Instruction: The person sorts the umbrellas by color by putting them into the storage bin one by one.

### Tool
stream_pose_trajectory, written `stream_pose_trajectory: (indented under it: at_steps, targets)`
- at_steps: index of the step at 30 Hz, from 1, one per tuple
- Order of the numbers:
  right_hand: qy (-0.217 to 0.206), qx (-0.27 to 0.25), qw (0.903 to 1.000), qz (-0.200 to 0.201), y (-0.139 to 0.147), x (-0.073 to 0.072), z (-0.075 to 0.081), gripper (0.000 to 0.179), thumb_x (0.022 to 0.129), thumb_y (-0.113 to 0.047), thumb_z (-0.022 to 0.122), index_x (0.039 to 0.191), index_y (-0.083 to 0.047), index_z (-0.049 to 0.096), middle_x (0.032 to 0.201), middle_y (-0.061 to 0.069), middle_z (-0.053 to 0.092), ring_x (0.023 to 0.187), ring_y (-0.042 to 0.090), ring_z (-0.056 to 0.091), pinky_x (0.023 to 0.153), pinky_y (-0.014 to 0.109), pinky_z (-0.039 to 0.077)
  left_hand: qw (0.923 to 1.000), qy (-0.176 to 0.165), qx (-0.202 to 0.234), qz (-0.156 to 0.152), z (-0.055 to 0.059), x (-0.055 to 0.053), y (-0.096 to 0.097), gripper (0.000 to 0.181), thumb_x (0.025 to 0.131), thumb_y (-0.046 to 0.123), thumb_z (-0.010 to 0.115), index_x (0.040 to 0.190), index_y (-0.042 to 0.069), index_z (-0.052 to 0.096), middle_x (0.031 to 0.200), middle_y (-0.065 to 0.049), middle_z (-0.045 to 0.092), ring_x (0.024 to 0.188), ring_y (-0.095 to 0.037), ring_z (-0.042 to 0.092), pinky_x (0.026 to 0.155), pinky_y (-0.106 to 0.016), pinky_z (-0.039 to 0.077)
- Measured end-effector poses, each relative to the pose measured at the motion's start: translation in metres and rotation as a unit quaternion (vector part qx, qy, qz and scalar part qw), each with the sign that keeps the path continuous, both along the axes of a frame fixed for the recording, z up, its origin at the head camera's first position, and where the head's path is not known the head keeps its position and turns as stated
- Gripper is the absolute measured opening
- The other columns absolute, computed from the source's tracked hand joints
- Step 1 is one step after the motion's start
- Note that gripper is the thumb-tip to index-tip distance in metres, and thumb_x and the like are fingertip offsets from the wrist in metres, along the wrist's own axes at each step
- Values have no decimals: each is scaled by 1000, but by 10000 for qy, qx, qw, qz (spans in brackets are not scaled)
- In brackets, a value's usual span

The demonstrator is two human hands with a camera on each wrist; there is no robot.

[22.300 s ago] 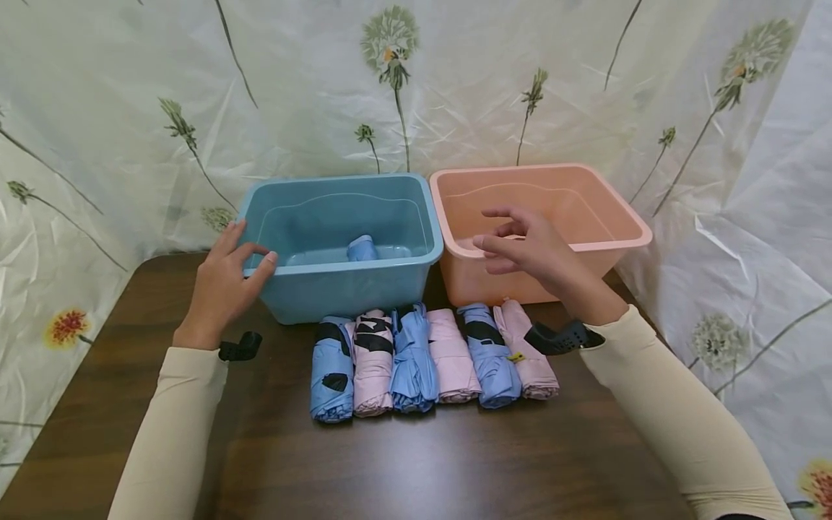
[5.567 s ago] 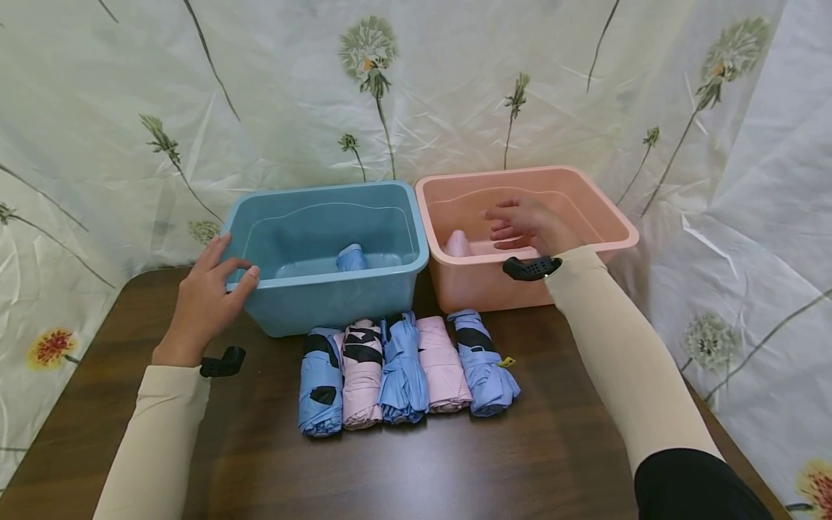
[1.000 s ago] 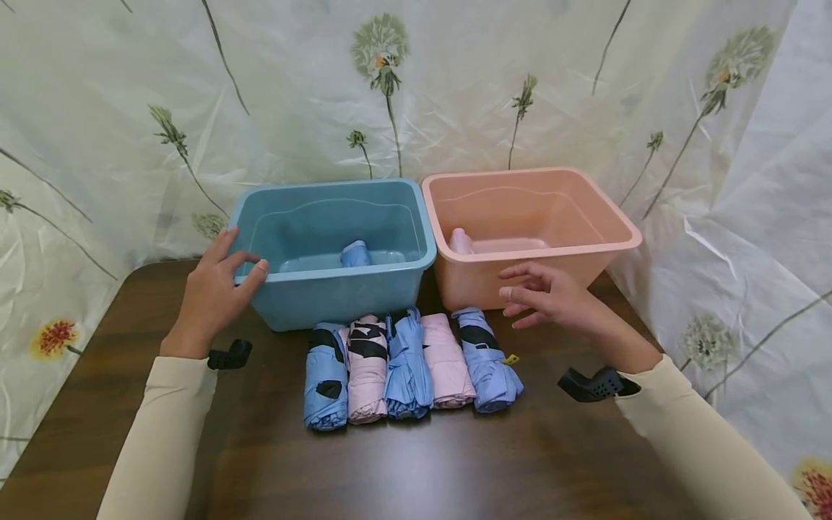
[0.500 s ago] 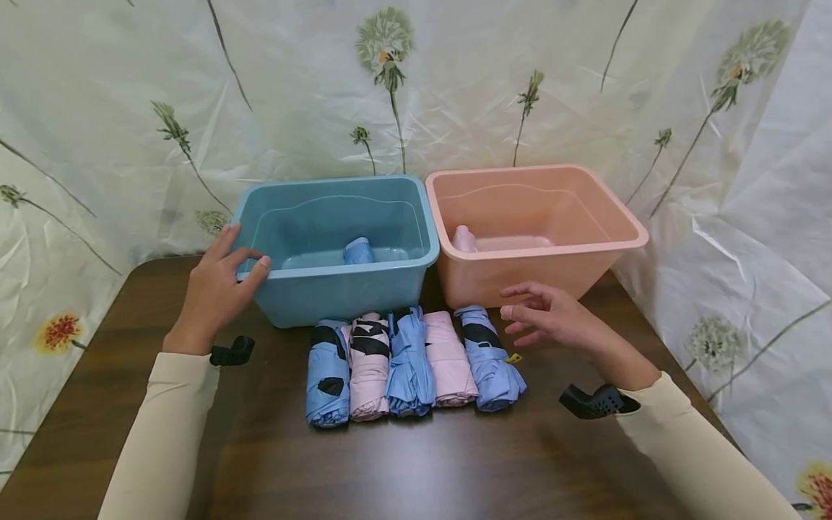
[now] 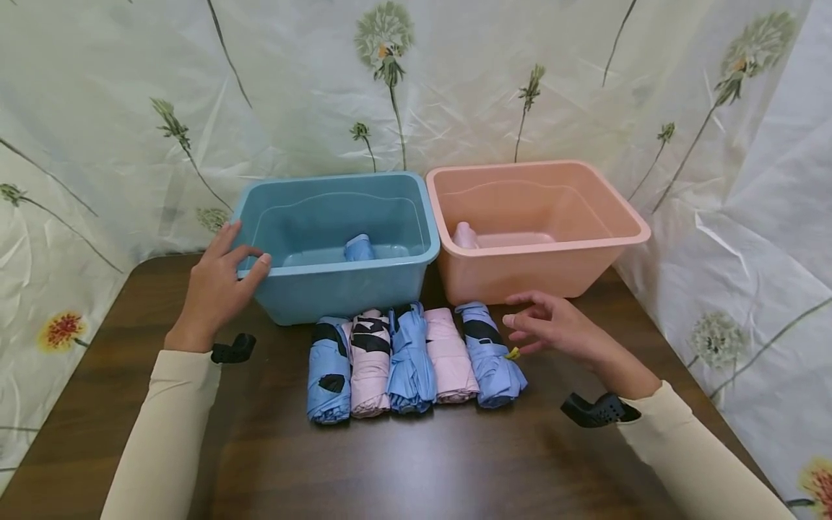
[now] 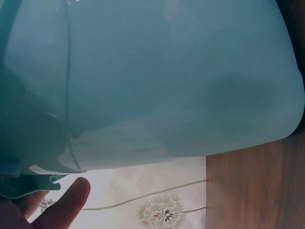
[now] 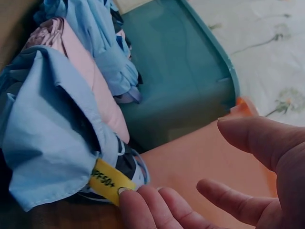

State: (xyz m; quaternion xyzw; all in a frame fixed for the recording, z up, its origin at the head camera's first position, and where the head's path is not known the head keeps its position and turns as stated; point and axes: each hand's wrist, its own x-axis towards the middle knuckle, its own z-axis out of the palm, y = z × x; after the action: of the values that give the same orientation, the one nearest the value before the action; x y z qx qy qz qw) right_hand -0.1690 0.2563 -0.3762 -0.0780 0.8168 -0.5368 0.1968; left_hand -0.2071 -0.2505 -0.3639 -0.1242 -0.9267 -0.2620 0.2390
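My left hand [image 5: 217, 285] rests on the front left corner of the blue bin [image 5: 344, 292], fingers and thumb spread along the rim. Several folded umbrellas lie in a row before the bins, alternating blue and pink. At the row's right end is a blue umbrella [image 5: 490, 365] with a black band and a yellow tag [image 7: 112, 181]. Just right of it is my right hand [image 5: 562, 328], fingers loosely bent. In the right wrist view a fingertip touches the tag, and the thumb stands apart. A pink umbrella [image 5: 445, 357] lies beside the blue one.
Right of the blue bin stands a peach bin [image 5: 526, 274] with a pink umbrella [image 5: 464, 236] at its left. A blue umbrella [image 5: 359, 248] lies inside the blue bin. Behind the dark wooden table [image 5: 403, 477] hangs a flowered curtain [image 5: 292, 87].
The pink umbrella once at the row's right end is gone from there; one now shows inside the peach bin. My right hand left that bin and lowered beside the rightmost blue umbrella. My left hand stayed.
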Motion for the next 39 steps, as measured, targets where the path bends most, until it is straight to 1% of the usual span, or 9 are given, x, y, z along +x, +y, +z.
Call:
stream_pose_trajectory:
  at_steps: [2, 7, 11, 16, 20, 30, 39]
  targets:
    - [1, 6, 10000, 16, 0, 0, -2, 60, 91, -30, 66, 137, 1, 41, 116, 33, 56, 100, 41, 64, 77, 52, 53, 10000, 16, 7, 10, 1, 0, 0, 44, 94, 40, 53, 99, 0, 71, 150, -16, 38, 144, -28, 24, 98, -65, 34]
    - [5, 62, 10000, 39, -1, 1, -8, 61, 91, -28, 66, 137, 2, 40, 113, 32, 58, 97, 40, 65, 75, 50, 54, 10000, -32, 10, 30, 1, 0, 1, 45, 94, 41, 52, 99, 0, 71, 151, -16, 38, 145, -27, 23, 99, -64, 33]
    - [41, 235, 9997, 63, -2, 2, -11, 62, 90, -31, 66, 137, 2, 41, 113, 29, 60, 95, 37, 66, 75, 48, 55, 10000, -90, 18, 27, 0, 0, 1, 45, 94, 42, 52, 101, 1, 71, 152, -15, 36, 145, -25, 22, 99, -65, 33]
    - [71, 347, 9993, 114, -4, 3, -13, 64, 90, -32, 66, 138, 2, 40, 114, 27, 60, 94, 33, 66, 75, 48, 55, 10000, -88, 6, 20, 0, -1, 0, 45, 94, 42, 52, 101, 1, 71, 152, -15, 36, 145, -26, 22, 100, -65, 32]
    - [-6, 425, 9990, 144, -5, 4, -17, 64, 90, -33, 67, 138, 0, 42, 114, 24, 60, 92, 30, 66, 74, 46, 55, 10000, -87, 12, 43, 0, -1, 0, 45, 94, 42, 52, 101, 1, 71, 151, -15, 37, 145, -26, 22, 101, -64, 31]
    - [-194, 630, 9974, 279, -9, 4, -21, 66, 90, -33, 66, 141, -1, 40, 113, 21, 58, 93, 28, 62, 76, 47, 55, 9999, -124, 6, 60, 0, -1, 0, 46, 94, 42, 51, 101, 1, 71, 151, -15, 37, 145, -26, 22, 101, -64, 31]
    - [-83, 860, 9953, 447, -13, 5, -26, 67, 90, -33, 66, 142, -1, 38, 112, 21, 58, 92, 27, 60, 73, 43, 55, 10000, -91, 25, 30, 0, -1, -1, 46, 94, 42, 52, 101, 1, 71, 151, -15, 37, 145, -25, 22, 101, -64, 31]
